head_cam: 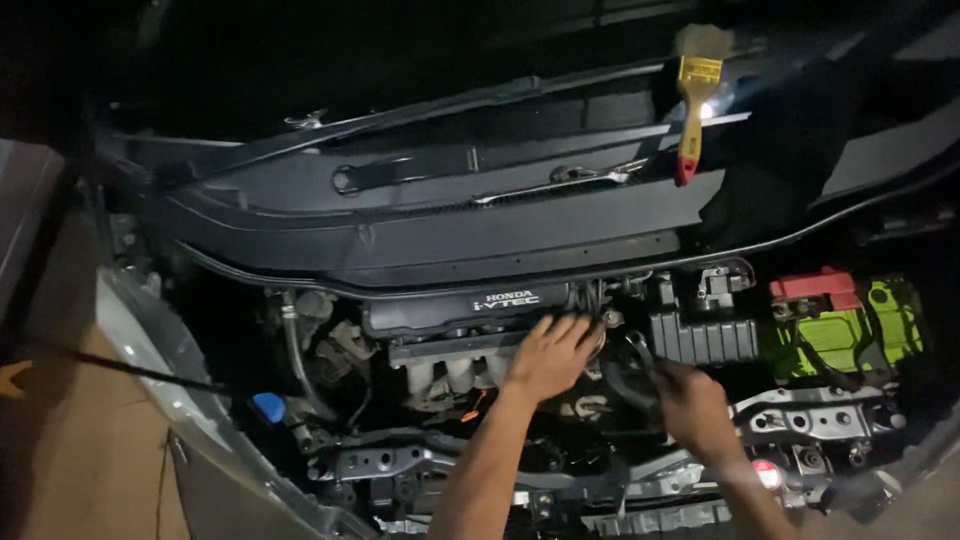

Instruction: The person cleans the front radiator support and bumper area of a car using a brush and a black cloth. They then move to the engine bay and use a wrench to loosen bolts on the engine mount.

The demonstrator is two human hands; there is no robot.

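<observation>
I look down into a car's open engine bay. My left hand [548, 352] rests, fingers spread, on the right end of the dark engine cover [455, 312], touching the parts beside it. My right hand [690, 402] is closed around a dark tool or hose part [640, 355] that points up-left toward my left hand; what exactly it holds is hard to tell in the dim light. Pale intake pipes [445, 375] lie just left of my left hand.
A yellow paintbrush with a red handle tip [692, 105] and metal wrenches [560, 180] lie on the black cowl panel [420, 235]. A green battery with a red terminal cover [840, 320] sits at right. A blue cap [268, 405] is at left, by the fender edge [150, 350].
</observation>
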